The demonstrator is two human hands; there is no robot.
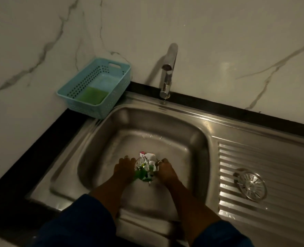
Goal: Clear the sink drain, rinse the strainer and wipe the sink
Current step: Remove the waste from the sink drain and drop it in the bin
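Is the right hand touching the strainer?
Apart. Head view: the strainer lies on the ribbed drainboard, with bare steel between it and the right hand, which is down in the sink basin.

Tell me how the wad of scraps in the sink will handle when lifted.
Probably light and floppy: the wad looks like crumpled wrappers and green bits. Likely slippery, since the sink looks wet. Loose pieces may drop.
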